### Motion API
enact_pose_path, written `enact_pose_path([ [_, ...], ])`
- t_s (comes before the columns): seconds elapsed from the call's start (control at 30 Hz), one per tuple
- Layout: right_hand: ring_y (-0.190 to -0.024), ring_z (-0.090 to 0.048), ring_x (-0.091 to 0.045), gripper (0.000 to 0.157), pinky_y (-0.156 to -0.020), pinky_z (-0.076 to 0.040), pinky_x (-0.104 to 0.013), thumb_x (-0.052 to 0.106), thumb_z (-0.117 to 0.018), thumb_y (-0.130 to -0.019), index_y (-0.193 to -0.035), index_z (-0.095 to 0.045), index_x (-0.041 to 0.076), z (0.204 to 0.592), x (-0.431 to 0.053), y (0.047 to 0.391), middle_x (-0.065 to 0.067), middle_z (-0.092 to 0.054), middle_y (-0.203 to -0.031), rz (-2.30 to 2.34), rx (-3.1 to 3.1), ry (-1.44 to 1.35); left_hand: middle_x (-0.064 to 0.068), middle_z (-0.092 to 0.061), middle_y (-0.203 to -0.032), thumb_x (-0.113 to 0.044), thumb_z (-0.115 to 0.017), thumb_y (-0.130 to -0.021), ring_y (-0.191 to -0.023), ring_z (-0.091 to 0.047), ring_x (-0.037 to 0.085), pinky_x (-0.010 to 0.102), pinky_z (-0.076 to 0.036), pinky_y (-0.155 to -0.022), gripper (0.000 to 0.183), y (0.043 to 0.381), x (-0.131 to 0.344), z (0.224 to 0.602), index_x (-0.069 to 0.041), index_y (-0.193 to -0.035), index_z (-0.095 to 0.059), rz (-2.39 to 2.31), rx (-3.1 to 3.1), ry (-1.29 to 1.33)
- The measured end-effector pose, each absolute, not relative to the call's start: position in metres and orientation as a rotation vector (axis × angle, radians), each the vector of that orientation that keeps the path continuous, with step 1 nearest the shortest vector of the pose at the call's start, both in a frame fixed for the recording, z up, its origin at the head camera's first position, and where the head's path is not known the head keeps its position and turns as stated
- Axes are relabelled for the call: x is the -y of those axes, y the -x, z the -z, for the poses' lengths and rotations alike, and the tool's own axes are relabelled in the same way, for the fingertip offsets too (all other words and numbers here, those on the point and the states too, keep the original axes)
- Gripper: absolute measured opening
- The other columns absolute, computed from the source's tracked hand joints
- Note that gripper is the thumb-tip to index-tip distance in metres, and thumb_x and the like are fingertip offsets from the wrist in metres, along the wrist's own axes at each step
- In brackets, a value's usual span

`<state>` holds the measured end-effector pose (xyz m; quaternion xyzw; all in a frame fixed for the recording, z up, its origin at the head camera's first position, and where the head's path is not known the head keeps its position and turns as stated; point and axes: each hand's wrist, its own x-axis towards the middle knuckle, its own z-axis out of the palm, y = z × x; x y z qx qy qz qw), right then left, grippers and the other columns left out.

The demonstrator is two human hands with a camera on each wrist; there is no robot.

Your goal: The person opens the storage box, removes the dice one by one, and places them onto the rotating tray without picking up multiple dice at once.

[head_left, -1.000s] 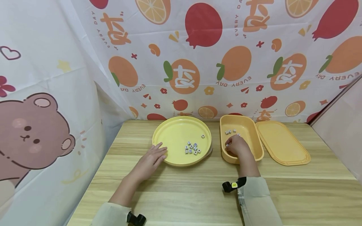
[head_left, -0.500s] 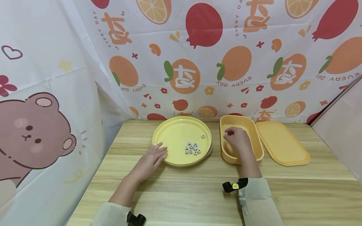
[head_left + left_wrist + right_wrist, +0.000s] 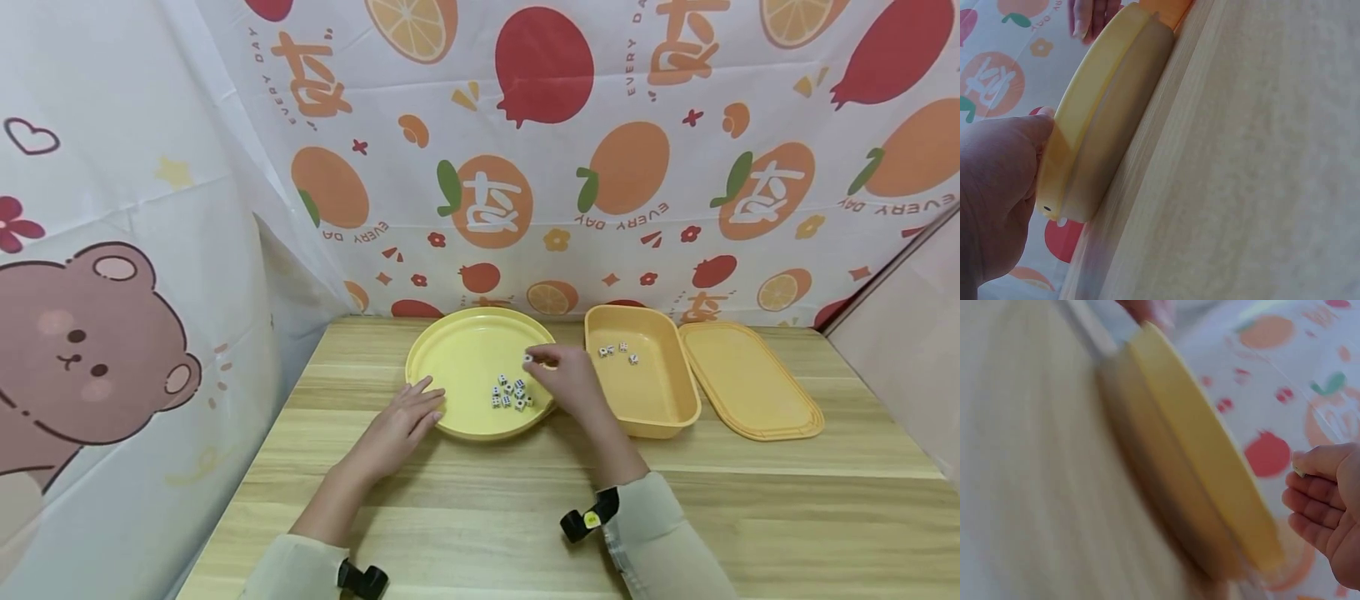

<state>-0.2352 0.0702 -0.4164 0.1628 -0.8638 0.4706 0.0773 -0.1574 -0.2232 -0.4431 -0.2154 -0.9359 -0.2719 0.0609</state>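
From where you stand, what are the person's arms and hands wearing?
Both hands are bare: left hand, right hand. Each arm has a pale beige long sleeve. A small black device is strapped at each wrist; the right wrist device bears a yellow sticker, while the left wrist device shows none.

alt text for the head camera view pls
A right hand pinches a small white die over a round yellow tray holding more dice, while the left hand rests on the tray's rim. An open orange box stands beside it.
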Motion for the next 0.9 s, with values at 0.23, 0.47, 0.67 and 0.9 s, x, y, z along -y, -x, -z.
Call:
enact_pose_path([
  [0.23, -0.100, -0.071, -0.019, 0.024, -0.093, -0.057, -0.039, 0.018, -0.074, -0.088, -0.109, -0.076, 0.007, 0.429, -0.033, 0.219, -0.003, -0.076, -0.105, -1.363, 2.658, -0.689, 0.007, -0.059, -0.139, -0.024, -0.052, -0.104, -0.146, -0.034, 0.025, 0.048, -0.022, -0.123, 0.037, 0.158, 0.222, 0.442, -0.002, -0.131, -0.062, 0.802, 2.841, 0.648],
  [0.47, -0.096, -0.071, -0.015, 0.020, -0.080, -0.060, -0.030, 0.013, -0.072, -0.090, -0.109, -0.076, 0.008, 0.441, -0.018, 0.213, -0.004, -0.075, -0.105, -1.079, 2.699, -0.844, 0.007, -0.058, -0.140, -0.024, -0.051, -0.104, -0.145, -0.037, 0.026, 0.049, -0.023, -0.123, 0.038, 0.158, 0.223, 0.443, -0.002, -0.132, -0.062, 0.766, 2.843, 0.654],
  [0.67, -0.105, -0.070, -0.017, 0.020, -0.090, -0.058, -0.034, 0.014, -0.071, -0.091, -0.110, -0.076, 0.010, 0.444, -0.016, 0.213, -0.002, -0.075, -0.108, -0.964, 2.775, -0.857, 0.010, -0.055, -0.143, -0.024, -0.052, -0.103, -0.141, -0.042, 0.029, 0.051, -0.024, -0.122, 0.040, 0.157, 0.223, 0.443, 0.000, -0.135, -0.058, 0.731, 2.824, 0.676],
  [0.9, -0.104, -0.070, -0.017, 0.020, -0.090, -0.059, -0.034, 0.011, -0.071, -0.090, -0.110, -0.076, 0.011, 0.442, -0.015, 0.212, -0.002, -0.075, -0.108, -0.949, 2.778, -0.846, 0.009, -0.052, -0.147, -0.024, -0.051, -0.104, -0.142, -0.041, 0.027, 0.050, -0.024, -0.122, 0.042, 0.158, 0.223, 0.442, -0.001, -0.139, -0.055, 0.721, 2.850, 0.657],
])
